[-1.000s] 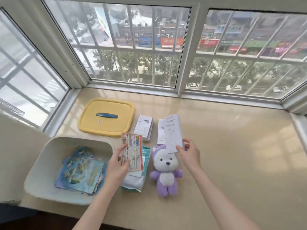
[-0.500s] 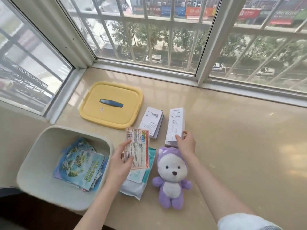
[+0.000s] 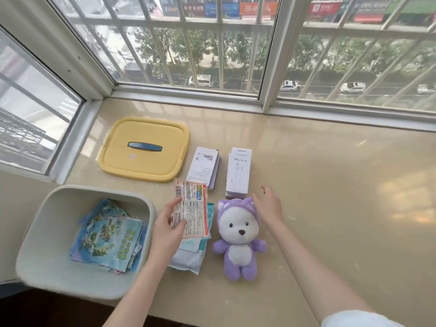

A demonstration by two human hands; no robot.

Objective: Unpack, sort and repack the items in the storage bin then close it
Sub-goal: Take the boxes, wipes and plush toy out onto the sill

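left grip (image 3: 167, 230) pinches card packet (image 3: 192, 208) just right of bin (image 3: 47, 279) | right grip (image 3: 267, 206) spread beside plush toy (image 3: 238, 241), further right of bin | lid (image 3: 144, 149) off, on counter (image 3: 330, 208) behind bin | booklets (image 3: 106, 234) inside bin

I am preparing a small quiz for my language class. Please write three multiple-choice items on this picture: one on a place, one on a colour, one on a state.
1. Where does the yellow lid lie, relative to the storage bin?
A) on top of it
B) beyond it, flat on the sill
C) inside it

2. What colour is the plush toy dressed in?
A) purple
B) green
C) red

3. What is the left hand doing?
A) resting empty
B) gripping the lid's handle
C) holding a printed packet

Answers:
1 B: the lid lies nearer the window, and the bin stands uncovered.
2 A: a purple hood and body surround its white face.
3 C: fingers and thumb pinch the packet.
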